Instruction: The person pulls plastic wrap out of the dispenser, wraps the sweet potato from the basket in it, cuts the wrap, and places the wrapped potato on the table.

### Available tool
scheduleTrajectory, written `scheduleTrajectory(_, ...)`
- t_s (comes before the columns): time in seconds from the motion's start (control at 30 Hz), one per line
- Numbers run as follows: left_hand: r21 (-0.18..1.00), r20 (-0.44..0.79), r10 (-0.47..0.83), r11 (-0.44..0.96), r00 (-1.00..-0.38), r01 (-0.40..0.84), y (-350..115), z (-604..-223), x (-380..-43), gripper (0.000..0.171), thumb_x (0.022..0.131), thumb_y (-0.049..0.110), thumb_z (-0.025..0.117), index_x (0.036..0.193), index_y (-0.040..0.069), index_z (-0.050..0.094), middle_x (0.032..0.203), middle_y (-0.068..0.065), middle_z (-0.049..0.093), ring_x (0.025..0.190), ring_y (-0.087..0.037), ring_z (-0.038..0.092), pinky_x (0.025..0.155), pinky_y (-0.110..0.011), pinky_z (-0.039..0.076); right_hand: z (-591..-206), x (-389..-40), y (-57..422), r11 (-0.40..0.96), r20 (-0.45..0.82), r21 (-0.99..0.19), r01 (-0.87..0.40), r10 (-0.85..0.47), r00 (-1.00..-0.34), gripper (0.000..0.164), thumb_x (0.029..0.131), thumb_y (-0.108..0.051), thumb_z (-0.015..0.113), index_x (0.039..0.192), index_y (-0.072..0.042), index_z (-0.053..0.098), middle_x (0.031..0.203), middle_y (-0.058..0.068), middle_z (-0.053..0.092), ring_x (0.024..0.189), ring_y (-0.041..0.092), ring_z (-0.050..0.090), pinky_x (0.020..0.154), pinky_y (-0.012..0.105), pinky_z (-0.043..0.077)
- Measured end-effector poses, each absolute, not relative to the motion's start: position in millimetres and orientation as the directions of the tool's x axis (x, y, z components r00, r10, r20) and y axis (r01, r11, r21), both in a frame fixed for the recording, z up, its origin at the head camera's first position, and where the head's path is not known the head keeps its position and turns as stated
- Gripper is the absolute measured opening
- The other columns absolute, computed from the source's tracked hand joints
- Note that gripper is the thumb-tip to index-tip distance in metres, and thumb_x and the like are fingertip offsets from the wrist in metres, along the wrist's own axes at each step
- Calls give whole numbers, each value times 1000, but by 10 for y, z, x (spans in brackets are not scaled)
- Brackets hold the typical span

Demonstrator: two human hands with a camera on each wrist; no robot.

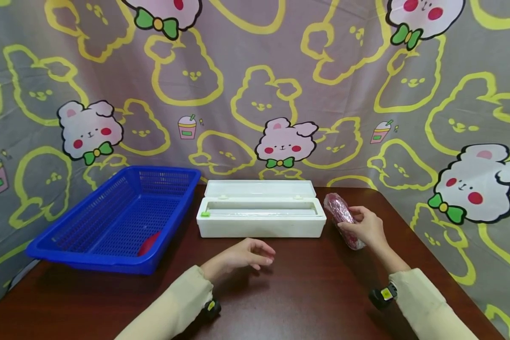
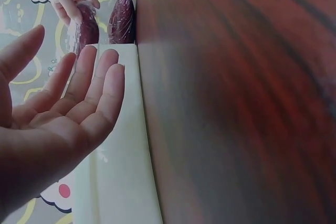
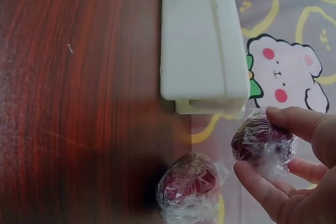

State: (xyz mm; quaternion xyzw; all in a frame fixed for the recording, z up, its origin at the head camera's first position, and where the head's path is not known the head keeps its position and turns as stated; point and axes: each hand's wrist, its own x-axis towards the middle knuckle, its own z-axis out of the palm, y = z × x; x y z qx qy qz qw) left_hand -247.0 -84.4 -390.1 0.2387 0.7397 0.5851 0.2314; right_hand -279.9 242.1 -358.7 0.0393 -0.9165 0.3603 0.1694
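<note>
My right hand (image 1: pixel 365 229) pinches a dark red sweet potato (image 3: pixel 260 140) wrapped in clear film, thumb on one side and fingers on the other. In the right wrist view, a second wrapped sweet potato (image 3: pixel 189 184) lies on the table just beside it; the left wrist view shows this one (image 2: pixel 122 20) too, past the end of the white box. A white cling film dispenser (image 1: pixel 261 230) stands lid up at the middle back, a green slider (image 1: pixel 205 214) at its left end. My left hand (image 1: pixel 244 257) hovers in front of it, fingers loosely bent, holding nothing.
A blue plastic basket (image 1: pixel 95 259) stands at the left with a red object (image 1: pixel 148 243) inside, partly hidden by its near wall. Behind the brown table (image 1: pixel 297 293) hangs a patterned cloth (image 1: pixel 229 56), which also runs along both sides.
</note>
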Motion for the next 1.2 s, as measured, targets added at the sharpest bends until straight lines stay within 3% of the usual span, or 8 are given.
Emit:
scheduleTrajectory(0.27, 976, -73, 631, 203, -773, 73, -847, -3903, -2472, 32, 83, 6, 62, 108, -12, 55, 99, -23, 61, 75, -11, 58, 66, -32, 50, -3626, -2881, 2350, 781, 312, -596, -187, 11, -950, 57, 71, -21, 74, 112, 11, 50, 104, 31, 56, 94, 40, 55, 74, 47, 46)
scheduleTrajectory(0.4, 977, -75, 640, 201, -765, 73, -841, -3906, -2473, 31, 83, 5, 61, 108, -12, 55, 98, -23, 61, 74, -12, 58, 65, -30, 50, -3631, -2918, 2332, 810, 311, -560, -176, 8, -951, 56, 70, -21, 74, 111, 11, 51, 102, 31, 56, 89, 40, 55, 72, 47, 45)
scheduleTrajectory(0.6, 977, -75, 652, 200, -754, 76, -839, -3911, -2476, 31, 83, 5, 61, 108, -13, 55, 97, -22, 62, 75, -13, 58, 66, -33, 50, -3646, -2928, 2272, 790, 220, -598, -136, -2, -976, 61, 71, -21, 75, 116, 10, 48, 95, 29, 54, 56, 22, 55, 47, 33, 48)
scheduleTrajectory(0.67, 976, -79, 653, 204, -753, 75, -840, -3907, -2477, 31, 83, 4, 61, 109, -13, 55, 97, -22, 62, 75, -15, 58, 67, -34, 50, -3652, -2923, 2250, 786, 198, -605, -128, -7, -980, 62, 71, -21, 75, 117, 9, 47, 95, 28, 53, 53, 20, 54, 44, 30, 47)
scheduleTrajectory(0.83, 973, -86, 657, 216, -749, 78, -836, -3901, -2479, 32, 83, 5, 61, 109, -12, 55, 97, -23, 62, 76, -16, 59, 68, -35, 50, -3686, -2940, 2239, 842, 217, -521, -139, -27, -976, 63, 69, -25, 76, 114, 10, 48, 100, 28, 55, 73, 29, 53, 59, 38, 47)
scheduleTrajectory(0.97, 973, -93, 662, 218, -743, 73, -827, -3887, -2475, 32, 83, 4, 61, 109, -13, 54, 97, -23, 62, 76, -15, 59, 68, -36, 50, -3708, -2967, 2222, 878, 219, -462, -126, -25, -975, 64, 68, -27, 76, 114, 8, 49, 99, 28, 56, 76, 32, 54, 59, 41, 45)
scheduleTrajectory(1.07, 973, -98, 666, 218, -740, 68, -819, -3881, -2473, 32, 83, 4, 60, 109, -13, 54, 97, -22, 62, 76, -16, 59, 68, -37, 50, -3733, -2986, 2190, 890, 215, -440, -121, -26, -976, 69, 66, -25, 77, 117, 9, 46, 104, 29, 54, 77, 34, 54, 59, 43, 45)
scheduleTrajectory(1.2, 974, -101, 667, 218, -738, 64, -807, -3882, -2474, 31, 84, 4, 60, 109, -13, 54, 96, -22, 62, 76, -16, 59, 68, -37, 50, -3781, -3008, 2142, 912, 230, -389, -130, -40, -972, 81, 64, -25, 79, 122, 15, 40, 116, 34, 46, 92, 43, 51, 71, 50, 44)
